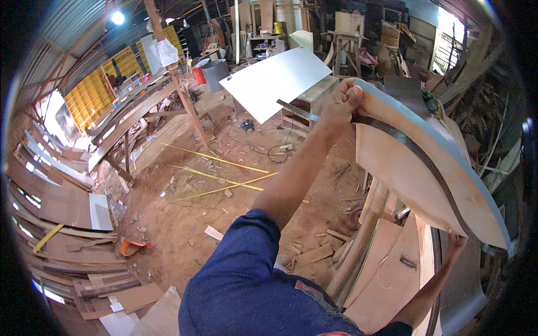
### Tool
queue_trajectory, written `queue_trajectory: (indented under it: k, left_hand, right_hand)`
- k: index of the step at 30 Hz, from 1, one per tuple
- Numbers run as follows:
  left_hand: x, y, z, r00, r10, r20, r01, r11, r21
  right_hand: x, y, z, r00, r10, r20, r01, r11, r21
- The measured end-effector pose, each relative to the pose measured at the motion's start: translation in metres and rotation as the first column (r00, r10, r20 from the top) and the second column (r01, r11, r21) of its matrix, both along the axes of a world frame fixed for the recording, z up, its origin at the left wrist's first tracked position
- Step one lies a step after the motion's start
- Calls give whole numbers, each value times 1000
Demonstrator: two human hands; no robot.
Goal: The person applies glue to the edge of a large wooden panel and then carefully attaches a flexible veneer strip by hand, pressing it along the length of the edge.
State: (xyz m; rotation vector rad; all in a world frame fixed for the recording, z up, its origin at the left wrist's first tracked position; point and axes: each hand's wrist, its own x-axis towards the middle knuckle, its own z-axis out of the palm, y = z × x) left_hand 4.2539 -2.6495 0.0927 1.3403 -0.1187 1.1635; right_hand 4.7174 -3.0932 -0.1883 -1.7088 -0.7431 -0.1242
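Note:
A pale curved wooden panel (pixel 406 159) is raised on my right, tilted, with a light blue band along its outer edge. A long dark strip (pixel 431 157) runs along the panel's curve, and its upper end sticks out past my left wrist. My left hand (pixel 344 102) is closed around the panel's upper corner and the strip, thumb on top. Lower down, my right hand (pixel 456 242) grips the panel's lower edge near the strip's other end. Part of that hand is hidden behind the panel.
Wooden boards (pixel 378 252) and a round log (pixel 364 241) lie below the panel. A white sheet (pixel 280 78) rests on a table ahead. Yellow strips (pixel 218 179) and wood scraps litter the dirt floor. A wooden post (pixel 190 109) stands left of centre; stacked boards (pixel 73 207) line the left.

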Motion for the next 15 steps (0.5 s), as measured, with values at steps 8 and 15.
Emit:
queue_trajectory:
  k: [8,15]
  left_hand:
    - [-55,58,-13,964,264,-20,-265,964,-28]
    - [-223,108,24,927,359,-110,-374,857,-355]
  right_hand:
    - [-28,52,72,999,4,35,-8,995,98]
    - [-117,120,171,966,128,225,-148,986,76]
